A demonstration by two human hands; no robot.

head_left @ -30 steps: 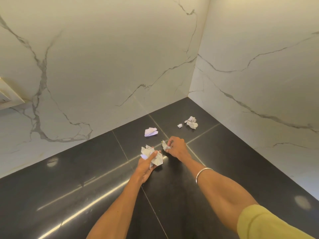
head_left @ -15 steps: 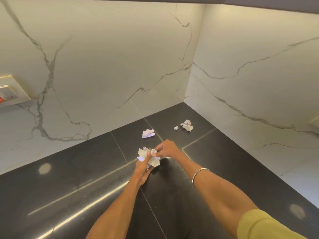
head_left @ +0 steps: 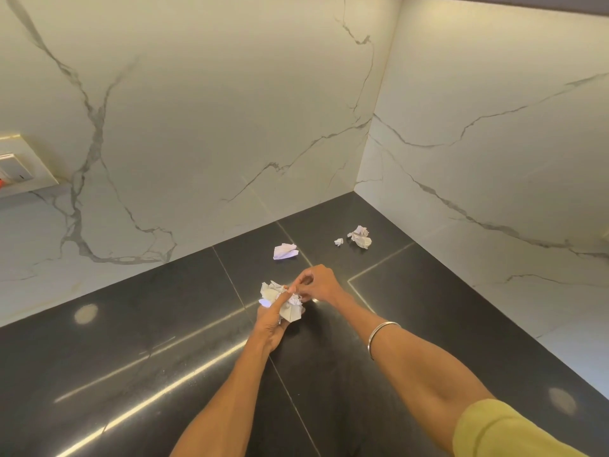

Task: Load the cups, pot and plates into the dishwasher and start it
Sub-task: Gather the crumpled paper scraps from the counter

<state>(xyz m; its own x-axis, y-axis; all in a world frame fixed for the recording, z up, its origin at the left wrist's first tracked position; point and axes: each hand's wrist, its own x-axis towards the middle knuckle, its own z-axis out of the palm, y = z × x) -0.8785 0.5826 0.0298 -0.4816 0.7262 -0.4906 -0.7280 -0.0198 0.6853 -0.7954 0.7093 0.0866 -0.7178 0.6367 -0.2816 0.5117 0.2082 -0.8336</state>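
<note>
A wad of crumpled paper (head_left: 286,302) sits gripped in the left hand (head_left: 273,319) above the black counter (head_left: 138,351), the right hand (head_left: 317,285) pinching its top, with three loose paper scraps (head_left: 285,251) lying nearer the marble corner.

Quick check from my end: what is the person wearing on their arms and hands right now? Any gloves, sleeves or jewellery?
No gloves: both the left hand and the right hand are bare, and no rings are visible. The left forearm is bare as far as the frame shows. The right arm carries a thin silver metal bangle just above the wrist and a mustard-yellow fabric sleeve pushed up past the elbow. No watch is visible.
</note>
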